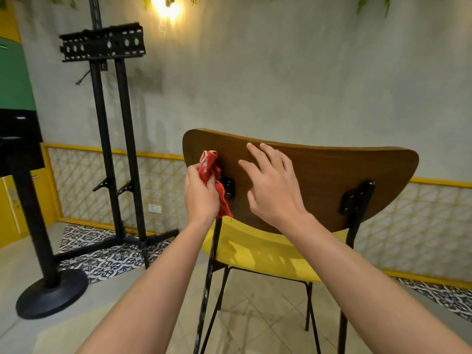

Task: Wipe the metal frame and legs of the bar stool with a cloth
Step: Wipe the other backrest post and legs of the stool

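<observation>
Head view has me standing behind the stool point(268, 254), which sits on the floor right in front of me with its backrest point(332, 169) towards me. My left hand point(201, 198) has its fingers curled tight round the bunched red cloth point(210, 166). I hold the cloth against the left bracket point(228, 187), where the black frame bolts to the wood, and a tail of it hangs over the top of the left upright point(210, 272). My right hand point(273, 190) lies flat on the backrest, fingers straight and spread, steadying it and gripping nothing. I judge I am near the start, since only this top-left joint is under the cloth. The right bracket point(357, 198) is well apart from the cloth, and so are the thin legs point(310, 305) below the seat. (Whether any of that metal is already clean I cannot tell; black paint hides dust from up here.) Left to do, I reckon: down the left upright, across to the right bracket, then every leg to the floor, which will mean crouching.
</observation>
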The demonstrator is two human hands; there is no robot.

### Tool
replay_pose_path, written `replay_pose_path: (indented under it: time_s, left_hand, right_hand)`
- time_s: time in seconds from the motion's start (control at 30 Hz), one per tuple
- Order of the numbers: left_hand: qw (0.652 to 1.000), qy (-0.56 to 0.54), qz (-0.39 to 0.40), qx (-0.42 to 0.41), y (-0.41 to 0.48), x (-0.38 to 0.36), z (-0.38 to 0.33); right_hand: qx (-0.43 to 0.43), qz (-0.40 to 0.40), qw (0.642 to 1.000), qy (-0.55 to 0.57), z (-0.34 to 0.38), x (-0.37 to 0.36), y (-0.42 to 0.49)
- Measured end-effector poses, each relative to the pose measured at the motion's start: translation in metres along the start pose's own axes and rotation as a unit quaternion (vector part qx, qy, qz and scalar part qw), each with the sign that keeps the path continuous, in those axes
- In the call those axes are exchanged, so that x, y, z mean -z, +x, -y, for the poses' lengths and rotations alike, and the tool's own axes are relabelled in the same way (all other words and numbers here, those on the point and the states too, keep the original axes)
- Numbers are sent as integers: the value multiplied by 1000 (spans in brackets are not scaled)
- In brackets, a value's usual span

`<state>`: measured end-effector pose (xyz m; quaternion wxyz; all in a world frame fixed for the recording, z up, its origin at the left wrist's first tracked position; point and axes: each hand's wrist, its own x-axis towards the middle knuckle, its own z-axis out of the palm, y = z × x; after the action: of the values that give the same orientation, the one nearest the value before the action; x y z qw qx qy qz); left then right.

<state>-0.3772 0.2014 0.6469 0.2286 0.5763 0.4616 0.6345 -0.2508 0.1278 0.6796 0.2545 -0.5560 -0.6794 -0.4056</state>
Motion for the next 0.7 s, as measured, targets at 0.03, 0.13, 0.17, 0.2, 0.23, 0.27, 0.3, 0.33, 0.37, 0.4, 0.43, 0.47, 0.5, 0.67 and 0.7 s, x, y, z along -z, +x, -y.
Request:
replay_pose_path:
  time_s: [0.03,0.13,0.17,0.2,0.23,0.27,0.3,0.33,0.37,0.4,0.43,0.47,0.5,0.67,0.7]
  left_hand:
    - [1000,17,-4,-1,-2,0,5]
    - [1000,27,-6,-5,-5,2,10]
    - [1000,14,-14,-15,-5,1,9]
    - [999,0,-24,-29,-5,1,5]
    - [998,-9,-33,-43,-6,0,1]
    - [998,-11,-39,-53,-7,-2,-3]
    - [997,-7,-44,-57,-8,-4,-5]
    - [997,3,-48,-59,-9,-6,-6]
    - [997,17,-50,-60,-10,-6,-6]
    - [997,30,-48,-61,-10,-6,-7]
    - [996,39,-44,-61,-8,-4,-7]
    - [996,45,-43,-62,-5,-3,-8]
    - [995,51,-44,-68,-2,-1,-10]
    - [988,77,-56,-123,-1,-3,-10]
    - [987,80,-51,-131,-5,-4,-4]
  right_hand:
    - [11,9,1000,-24,1,-4,-3]
    - [32,24,996,-82,0,-15,-9]
    - [36,25,995,-93,-1,-17,-10]
    - [39,26,994,-102,-1,-19,-11]
    - [40,25,993,-109,-2,-20,-11]
    - [42,25,992,-117,-2,-21,-12]
    - [45,26,991,-125,-2,-22,-12]
    - [47,28,990,-133,-3,-23,-12]
    - [48,31,988,-140,-3,-24,-13]
    - [49,33,987,-147,-3,-25,-13]
    - [49,35,987,-151,-3,-26,-14]
    - [50,36,986,-155,-2,-26,-14]
    - [51,37,986,-155,-2,-27,-15]
    - [56,29,985,-160,-2,-28,-17]
    - [58,26,985,-161,-3,-29,-17]
